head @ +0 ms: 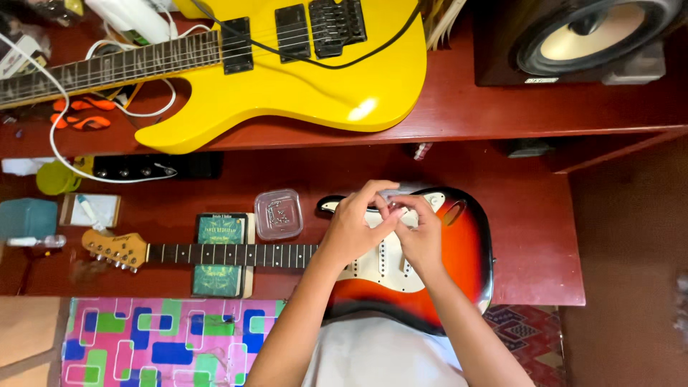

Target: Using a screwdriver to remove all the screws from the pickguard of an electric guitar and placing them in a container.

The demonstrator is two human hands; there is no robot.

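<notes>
A sunburst electric guitar [466, 247] with a white pickguard lies flat on the red-brown table, its neck [229, 254] running left to the headstock [111, 249]. Both my hands meet over the upper part of its body. My left hand [355, 226] pinches a small pale object, too small to identify, against the fingertips of my right hand [419, 233]. The right hand rests over the pickguard. What lies under the fingers is hidden.
A small clear plastic box [278, 213] with tiny metal parts sits above the neck. A green book [218, 254] props the neck. A yellow electric guitar [301, 64] lies on the upper shelf beside a speaker [580, 36]. A colourful patterned mat [165, 344] lies lower left.
</notes>
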